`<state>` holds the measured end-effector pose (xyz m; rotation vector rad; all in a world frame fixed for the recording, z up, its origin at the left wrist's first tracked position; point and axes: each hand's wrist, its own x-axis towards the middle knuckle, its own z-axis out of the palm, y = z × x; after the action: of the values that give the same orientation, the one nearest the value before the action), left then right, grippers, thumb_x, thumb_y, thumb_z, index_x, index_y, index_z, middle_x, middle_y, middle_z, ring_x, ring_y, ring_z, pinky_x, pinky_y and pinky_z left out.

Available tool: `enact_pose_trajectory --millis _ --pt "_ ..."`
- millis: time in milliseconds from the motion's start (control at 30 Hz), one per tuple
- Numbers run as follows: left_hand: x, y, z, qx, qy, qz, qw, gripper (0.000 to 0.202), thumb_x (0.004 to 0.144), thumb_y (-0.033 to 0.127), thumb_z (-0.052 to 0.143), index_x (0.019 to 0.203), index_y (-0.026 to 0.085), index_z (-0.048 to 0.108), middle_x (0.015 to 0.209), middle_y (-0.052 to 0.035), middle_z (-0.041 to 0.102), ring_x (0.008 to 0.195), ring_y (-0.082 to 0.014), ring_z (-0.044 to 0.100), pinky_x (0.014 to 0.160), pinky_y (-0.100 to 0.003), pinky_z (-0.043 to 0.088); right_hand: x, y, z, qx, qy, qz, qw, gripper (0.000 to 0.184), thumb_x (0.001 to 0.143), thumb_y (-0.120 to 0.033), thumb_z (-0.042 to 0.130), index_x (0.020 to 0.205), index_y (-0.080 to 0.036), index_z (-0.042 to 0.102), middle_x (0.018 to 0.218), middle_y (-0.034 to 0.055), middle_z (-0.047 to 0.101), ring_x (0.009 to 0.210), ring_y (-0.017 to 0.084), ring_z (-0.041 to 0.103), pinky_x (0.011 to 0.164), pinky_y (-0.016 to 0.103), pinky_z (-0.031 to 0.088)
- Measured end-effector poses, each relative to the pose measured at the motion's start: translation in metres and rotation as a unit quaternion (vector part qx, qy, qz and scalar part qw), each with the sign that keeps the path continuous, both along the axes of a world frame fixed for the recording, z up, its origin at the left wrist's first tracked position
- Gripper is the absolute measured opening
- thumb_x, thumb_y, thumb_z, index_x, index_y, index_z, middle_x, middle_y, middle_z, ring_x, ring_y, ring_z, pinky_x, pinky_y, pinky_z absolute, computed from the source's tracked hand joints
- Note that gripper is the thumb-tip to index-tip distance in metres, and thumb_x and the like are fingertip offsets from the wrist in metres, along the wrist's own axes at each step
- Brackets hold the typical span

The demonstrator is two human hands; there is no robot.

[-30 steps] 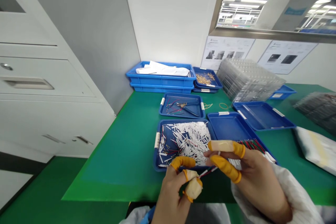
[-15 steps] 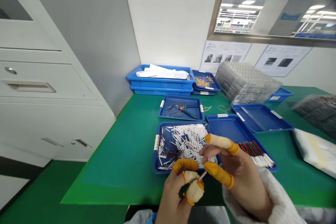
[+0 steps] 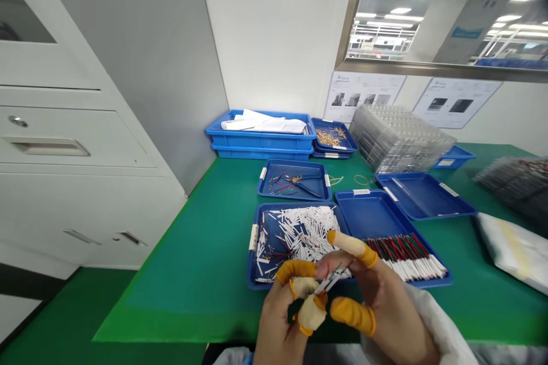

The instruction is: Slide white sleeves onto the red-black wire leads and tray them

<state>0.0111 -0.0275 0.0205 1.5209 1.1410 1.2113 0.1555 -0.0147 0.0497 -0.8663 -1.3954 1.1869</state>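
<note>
My left hand (image 3: 286, 311) and my right hand (image 3: 368, 299) meet low in the middle of the head view, both wearing orange and tan finger cots. Together they pinch a thin wire piece (image 3: 329, 280) with red, green and white parts, held just above the table's front edge. Right behind the hands lies a blue tray (image 3: 256, 265) full of loose white tubes and coloured wires. To its right, another blue tray (image 3: 368, 214) holds a neat row of red-green wires with white ends (image 3: 405, 255).
A green mat (image 3: 205, 251) covers the table. Further back stand a small blue tray with pliers (image 3: 295, 179), stacked blue bins (image 3: 261, 137), a tray of brass parts (image 3: 331, 136), clear blister trays (image 3: 398, 140) and an empty blue tray (image 3: 422, 197). A white cabinet (image 3: 77, 171) stands left.
My right hand has drawn left and closer to me, closing onto the left hand. The wire piece now sits between both hands' fingertips, and the sorted wire row is uncovered.
</note>
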Motion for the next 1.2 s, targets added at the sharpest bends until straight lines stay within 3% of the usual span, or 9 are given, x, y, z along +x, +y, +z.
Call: enact_pose_trajectory --millis 67,200,400,500,633,733,867,1000,1200 --pt "0.001 0.0 -0.001 -0.003 0.002 -0.002 1.0 0.009 0.074 0.017 0.056 0.079 0.02 0.062 0.089 -0.0032 0.062 0.082 -0.0186 0.06 0.073 -0.027 0.048 0.002 0.003 0.002 -0.013 0.009 0.008 1.0 0.037 0.066 -0.038 0.067 0.101 -0.03 0.056 0.083 -0.0005 0.059 0.076 0.014 0.054 0.069 0.026 0.044" --pt "-0.003 0.002 -0.009 -0.007 0.031 -0.032 0.999 0.012 0.074 0.016 0.057 0.083 0.022 0.062 0.095 -0.0048 0.061 0.087 -0.0201 0.06 0.076 -0.029 0.049 0.012 0.011 0.009 0.031 -0.03 0.01 0.999 0.004 0.074 -0.023 0.062 0.074 -0.026 0.064 0.072 -0.0021 0.053 0.061 0.009 0.049 0.053 0.019 0.041" --pt "-0.011 0.008 -0.001 0.133 0.087 -0.04 0.987 0.045 0.071 0.025 0.063 0.113 0.028 0.048 0.117 -0.0073 0.052 0.107 -0.0252 0.05 0.087 -0.038 0.044 0.018 0.012 0.013 0.019 -0.046 -0.005 0.999 0.009 0.076 -0.018 0.059 0.077 -0.027 0.064 0.068 -0.0034 0.051 0.046 0.004 0.043 0.039 0.016 0.034" --pt "-0.001 0.008 0.014 0.146 0.164 -0.038 0.975 0.028 0.074 0.011 0.052 0.099 0.025 0.057 0.109 -0.0077 0.055 0.104 -0.025 0.051 0.086 -0.041 0.043 0.014 0.008 0.013 0.003 -0.051 0.011 0.999 0.008 0.075 -0.016 0.06 0.073 -0.024 0.063 0.067 -0.0035 0.05 0.046 0.004 0.045 0.039 0.015 0.036" --pt "0.01 0.007 0.024 0.187 0.213 -0.037 0.958 0.024 0.067 0.001 0.045 0.078 0.018 0.059 0.094 -0.0102 0.056 0.095 -0.0256 0.053 0.082 -0.043 0.043 0.012 0.004 0.013 0.021 -0.055 0.015 0.998 0.013 0.073 -0.011 0.06 0.071 -0.023 0.062 0.069 -0.0027 0.051 0.047 0.005 0.048 0.04 0.015 0.038" --pt "0.009 0.006 0.024 0.195 0.212 -0.067 0.955 0.024 0.07 0.002 0.043 0.081 0.017 0.059 0.093 -0.0107 0.056 0.096 -0.0254 0.051 0.081 -0.042 0.043 0.015 0.0 0.012 0.063 -0.055 -0.009 0.996 0.016 0.075 -0.009 0.057 0.075 -0.024 0.063 0.064 -0.0031 0.05 0.048 0.006 0.048 0.042 0.017 0.039" --pt "0.003 0.005 0.018 0.196 0.194 -0.088 0.957 0.019 0.076 0.008 0.045 0.085 0.018 0.057 0.089 -0.0081 0.056 0.09 -0.0224 0.052 0.076 -0.038 0.046 0.019 -0.003 0.008 0.049 0.009 -0.044 0.998 0.017 0.081 -0.015 0.053 0.087 -0.028 0.062 0.067 -0.0046 0.05 0.04 0.002 0.047 0.038 0.016 0.038" --pt "-0.001 0.003 0.011 0.213 0.239 -0.044 0.946 0.026 0.071 0.017 0.059 0.096 0.019 0.054 0.1 -0.0098 0.054 0.097 -0.0257 0.048 0.079 -0.042 0.044 0.022 -0.005 0.006 0.027 0.03 -0.058 0.997 0.014 0.081 -0.019 0.055 0.087 -0.029 0.061 0.06 -0.0061 0.05 0.04 0.003 0.049 0.038 0.015 0.04" --pt "0.002 0.0 0.018 0.31 0.271 0.001 0.911 0.025 0.07 0.0 0.046 0.083 0.019 0.058 0.088 -0.0044 0.061 0.094 -0.0228 0.049 0.087 -0.048 0.033 0.025 -0.008 0.006 -0.016 0.041 -0.069 0.997 0.011 0.08 -0.019 0.056 0.085 -0.027 0.061 0.05 -0.0071 0.054 0.038 0.004 0.05 0.041 0.015 0.042"
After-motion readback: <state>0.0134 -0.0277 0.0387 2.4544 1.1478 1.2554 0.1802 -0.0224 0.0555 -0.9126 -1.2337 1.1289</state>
